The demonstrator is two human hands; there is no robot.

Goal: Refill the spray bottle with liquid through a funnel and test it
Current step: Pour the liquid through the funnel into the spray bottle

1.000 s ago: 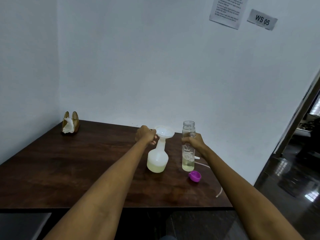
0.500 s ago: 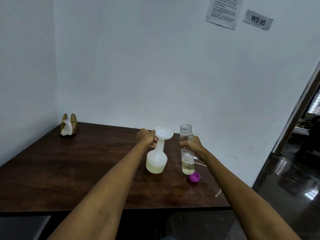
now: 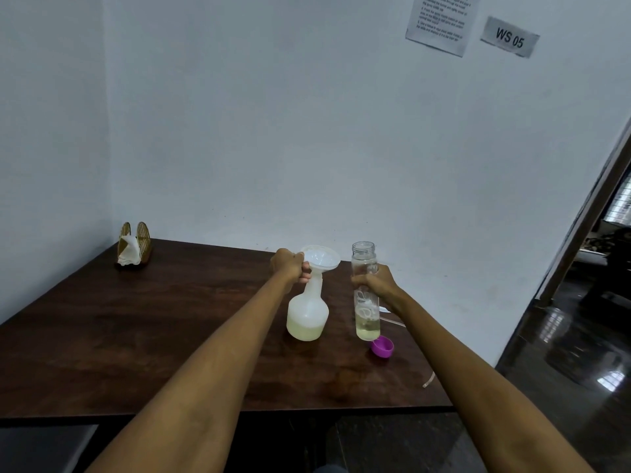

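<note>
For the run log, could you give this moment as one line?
left hand: grips spray bottle neck | funnel: seated | right hand: holds clear bottle

My dark wooden surface (image 3: 102, 336) sits in a corner of pale walls (image 3: 273, 131). A printed sheet (image 3: 440, 22) and a "WS 05" label (image 3: 509, 37) hang above. To my right, a doorway (image 3: 601, 233) opens onto glossy dark floor (image 3: 563, 353).

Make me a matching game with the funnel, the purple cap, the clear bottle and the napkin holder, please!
Things:
1. funnel
2. purple cap
3. clear bottle
4. napkin holder

Places:
A. far left corner of the table
B. in the right hand
C. in the neck of the white spray bottle
D. lying on the table, beside the clear bottle

Pairs: 1-C, 2-D, 3-B, 4-A
</note>
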